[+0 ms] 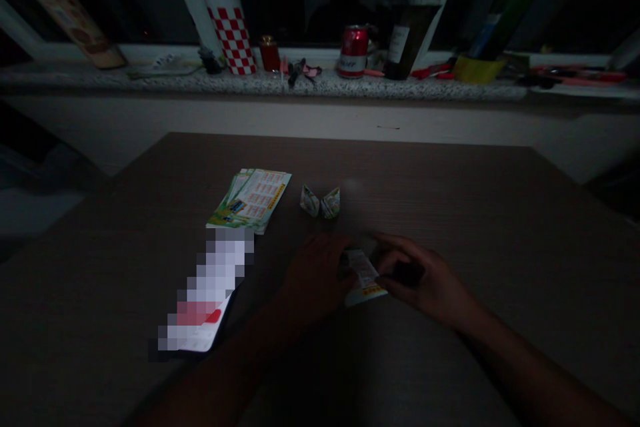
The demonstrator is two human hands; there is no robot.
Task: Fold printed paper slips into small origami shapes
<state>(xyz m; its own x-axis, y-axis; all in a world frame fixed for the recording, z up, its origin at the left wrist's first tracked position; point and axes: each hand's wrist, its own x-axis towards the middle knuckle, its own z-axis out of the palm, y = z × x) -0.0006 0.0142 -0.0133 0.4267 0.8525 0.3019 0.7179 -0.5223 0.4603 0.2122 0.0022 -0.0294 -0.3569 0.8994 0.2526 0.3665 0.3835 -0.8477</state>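
A small printed card (364,273), white with a yellow strip, lies on the table between my hands. My left hand (320,273) is closed on its left side, the thumb over the card and the fingertips in shadow. At the card's right edge my right hand (430,280) has its thumb and a curled finger closed together, while the forefinger reaches out above. Just beyond them stand two folded paper pieces (320,203) with pointed tips. To the left is a stack of calendar cards (255,200), green with printed date grids.
A lit phone (205,333) with a blurred screen lies left of my left forearm on the wooden table (450,187). Along the granite windowsill (310,88) stand a red-and-white checkered bottle (233,33), a red can (353,51), a dark bottle (400,47) and a green bottle (510,10).
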